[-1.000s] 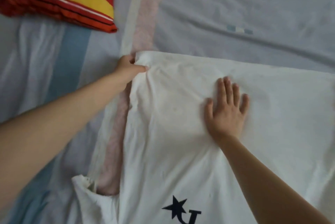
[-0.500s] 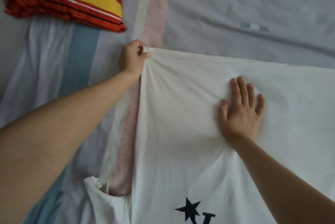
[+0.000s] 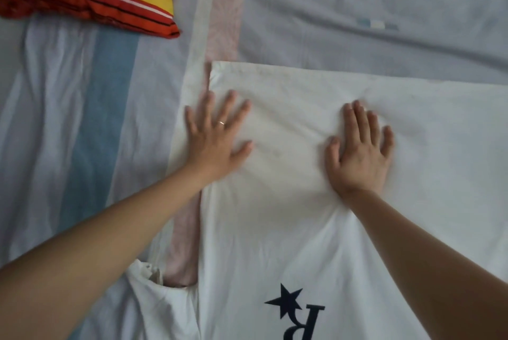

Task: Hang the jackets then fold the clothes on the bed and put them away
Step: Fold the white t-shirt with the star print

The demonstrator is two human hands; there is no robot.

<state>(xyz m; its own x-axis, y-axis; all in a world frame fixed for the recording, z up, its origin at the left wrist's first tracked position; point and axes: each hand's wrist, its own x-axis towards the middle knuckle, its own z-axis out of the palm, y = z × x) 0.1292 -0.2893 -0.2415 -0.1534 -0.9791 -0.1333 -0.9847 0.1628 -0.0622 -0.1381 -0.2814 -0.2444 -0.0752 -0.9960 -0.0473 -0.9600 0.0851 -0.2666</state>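
1. Risk: your left hand (image 3: pixel 217 141) lies across the left side edge of the white T-shirt (image 3: pixel 288 229), with its outer finger on the striped bedsheet (image 3: pixel 82 119). In my judgement, a sweep from there could drag sheet and shirt together and skew that edge.
2. Risk: creases fan out below your right hand (image 3: pixel 360 152). Further pressing may set them into the fold.
3. Risk: the short sleeve (image 3: pixel 154 298) at lower left is rumpled and gaping, and would likely fold in crooked.
4. Grip: both hands lie flat, palms down, fingers straight and spread. Neither has hold of anything.
5. Condition: the shirt lies spread on the bed. Its straight far edge is apparently the hem, and its dark star-and-letter print (image 3: pixel 288 302) is nearest you.
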